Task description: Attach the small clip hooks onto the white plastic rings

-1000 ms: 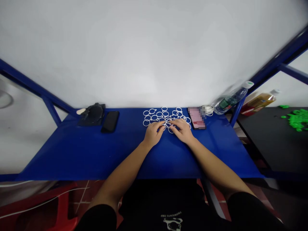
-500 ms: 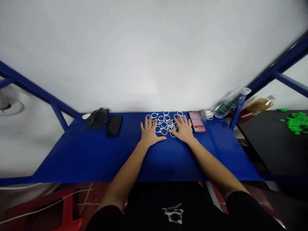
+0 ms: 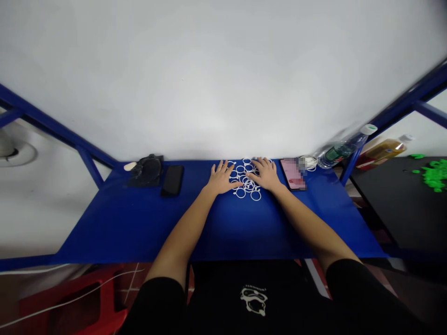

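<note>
Several white plastic rings (image 3: pixel 246 182) lie bunched together on the blue table (image 3: pixel 139 223) near its far edge. My left hand (image 3: pixel 220 178) lies flat on the left side of the bunch, fingers spread, thumb pointing toward the rings. My right hand (image 3: pixel 265 173) lies flat on the right side of the bunch, fingers stretched over some rings. Neither hand holds anything. Two rings (image 3: pixel 255 195) sit a little nearer to me than the rest.
A black phone (image 3: pixel 172 180) and a dark bundle (image 3: pixel 146 170) lie at the far left. A phone with a pink screen (image 3: pixel 294 173), a coiled white cable (image 3: pixel 309 162) and a water bottle (image 3: pixel 344 149) sit at the right. Green pieces (image 3: pixel 435 174) lie on a black table.
My hands opened from curled fingertips to flat palms and slid outward and forward, then drew the scattered rings into a tighter bunch between them.
</note>
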### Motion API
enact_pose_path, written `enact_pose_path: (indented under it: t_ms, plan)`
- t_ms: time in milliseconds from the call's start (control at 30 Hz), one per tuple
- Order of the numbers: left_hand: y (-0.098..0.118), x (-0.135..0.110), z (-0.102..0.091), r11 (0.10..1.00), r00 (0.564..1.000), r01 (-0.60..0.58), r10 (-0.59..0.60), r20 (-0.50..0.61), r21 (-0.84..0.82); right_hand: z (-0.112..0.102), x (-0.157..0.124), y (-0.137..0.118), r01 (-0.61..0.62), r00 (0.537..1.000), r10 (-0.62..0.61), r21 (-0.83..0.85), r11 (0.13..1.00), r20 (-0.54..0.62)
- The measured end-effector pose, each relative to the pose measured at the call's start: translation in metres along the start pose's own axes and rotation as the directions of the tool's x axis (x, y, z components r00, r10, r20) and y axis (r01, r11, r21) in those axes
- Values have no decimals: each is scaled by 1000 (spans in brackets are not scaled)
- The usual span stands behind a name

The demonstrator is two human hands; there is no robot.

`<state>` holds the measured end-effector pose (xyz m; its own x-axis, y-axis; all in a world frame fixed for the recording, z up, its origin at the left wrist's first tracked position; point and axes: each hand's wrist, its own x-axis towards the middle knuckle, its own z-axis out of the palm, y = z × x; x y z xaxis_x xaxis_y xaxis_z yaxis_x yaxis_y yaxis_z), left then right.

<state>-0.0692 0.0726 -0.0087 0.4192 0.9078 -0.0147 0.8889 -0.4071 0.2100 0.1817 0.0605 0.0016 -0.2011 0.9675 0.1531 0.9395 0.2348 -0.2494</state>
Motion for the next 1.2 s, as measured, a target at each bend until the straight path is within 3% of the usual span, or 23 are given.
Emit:
enact_pose_path:
  t_ms: [133, 267, 533, 733, 900, 1067, 1200]
  plan:
    - [-2, 2, 4, 999, 1000, 1, -2, -18, -43, 7, 22, 0, -12, 994, 15, -25, 1000, 112]
    - [-1, -3, 6, 998, 997, -14, 9, -79, -66, 7, 20, -7, -26, 983, 29, -21, 999, 181]
    - [0, -10, 9, 995, 989, -63, 52, -138, -74, 5, -9, -26, -134, 981, 127, 34, 990, 149]
    - [-2, -11, 12, 993, 985, -65, 48, -166, -98, -12, -33, -38, -149, 988, 148, 5, 989, 47]
    - [-1, -17, 14, 993, 979, -47, 24, -200, -109, -11, -31, -17, -88, 991, 85, -21, 996, -108]
    - [2, -21, 14, 996, 970, -27, 6, -242, -85, -3, -32, 14, -123, 991, 123, -7, 992, 57]
    - [2, -18, 16, 996, 967, -17, -5, -254, -87, -9, -44, 20, -82, 996, 82, -24, 996, -19]
